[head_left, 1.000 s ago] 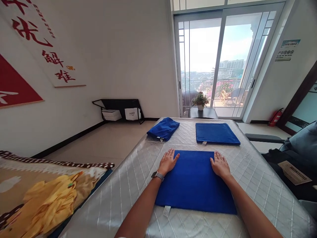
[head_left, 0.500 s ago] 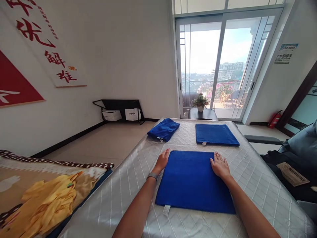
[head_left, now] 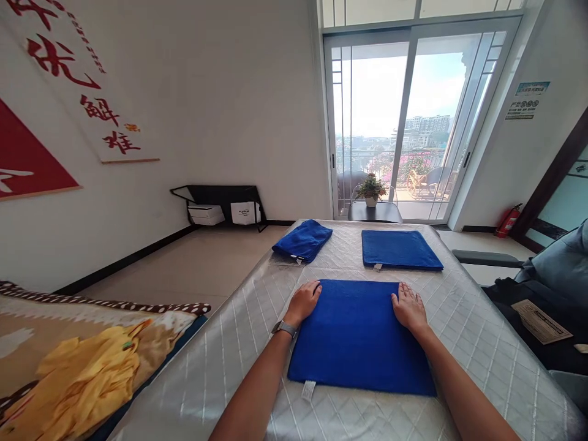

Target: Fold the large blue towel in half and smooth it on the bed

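A blue towel (head_left: 356, 337), folded into a flat rectangle with a white tag at its near left corner, lies on the silver quilted cover (head_left: 239, 361) in front of me. My left hand (head_left: 303, 302) rests at its far left corner, fingers stretched out over the edge. On the opposite side my right hand (head_left: 408, 306) lies flat along the far right edge with its fingers extended. Neither hand grips the cloth. Beyond them are a flat folded blue towel (head_left: 399, 249) at the right and a loosely bundled blue towel (head_left: 303, 239) at the left.
To the left, a yellow garment (head_left: 87, 373) lies on a patterned blanket (head_left: 160, 318). Black clothing (head_left: 509, 306) with a brown printed card (head_left: 542, 320) is at the right. A potted plant (head_left: 371, 188) stands on a chair by the glass door (head_left: 367, 110).
My left hand has shifted slightly right, and its fingers now reach over the towel's corner. My right hand stays almost in place, and the towels lie as before.
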Tool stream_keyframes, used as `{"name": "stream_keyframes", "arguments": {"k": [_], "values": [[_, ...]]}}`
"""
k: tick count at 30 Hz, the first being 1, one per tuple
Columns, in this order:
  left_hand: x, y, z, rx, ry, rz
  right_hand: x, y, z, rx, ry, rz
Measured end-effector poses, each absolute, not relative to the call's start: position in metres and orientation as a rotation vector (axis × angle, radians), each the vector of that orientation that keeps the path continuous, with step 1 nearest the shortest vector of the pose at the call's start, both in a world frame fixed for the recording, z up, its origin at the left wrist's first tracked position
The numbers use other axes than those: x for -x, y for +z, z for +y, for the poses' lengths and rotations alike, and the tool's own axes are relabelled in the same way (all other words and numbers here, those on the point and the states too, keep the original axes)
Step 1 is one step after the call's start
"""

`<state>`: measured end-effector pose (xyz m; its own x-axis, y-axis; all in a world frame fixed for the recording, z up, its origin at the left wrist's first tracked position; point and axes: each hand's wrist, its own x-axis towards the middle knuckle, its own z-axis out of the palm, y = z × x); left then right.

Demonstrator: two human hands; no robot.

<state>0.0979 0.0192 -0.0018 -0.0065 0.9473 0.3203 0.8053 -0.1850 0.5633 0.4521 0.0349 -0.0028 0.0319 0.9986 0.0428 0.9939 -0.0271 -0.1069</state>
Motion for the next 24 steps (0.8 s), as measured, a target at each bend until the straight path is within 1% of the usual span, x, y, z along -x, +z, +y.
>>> {"name": "stream_keyframes", "arguments": {"k": [4,7,10,14,18,21,24], "values": [[-0.099,-0.001,0.018,-2.106,0.883,1.905,-0.454,-0.004,0.034,2.178,0.006,-2.096],[-0.1,-0.001,0.017,-2.16,0.822,1.948,-0.457,-0.004,0.034,2.066,-0.015,-2.185],[-0.1,-0.001,0.017,-2.155,0.805,1.961,-0.458,-0.003,0.036,1.969,0.072,-2.285],[-0.101,-0.002,0.016,-2.16,0.779,1.979,-0.459,-0.003,0.038,2.008,0.158,-2.265],[-0.104,-0.002,0.015,-2.241,0.662,2.015,-0.459,-0.003,0.039,2.021,0.18,-2.238],[-0.107,0.006,0.014,-2.241,0.575,2.023,-0.461,-0.002,0.039,2.009,0.199,-2.235],[-0.116,0.021,0.015,-2.156,0.584,2.076,-0.462,-0.003,0.038,1.992,0.211,-2.23]]}}
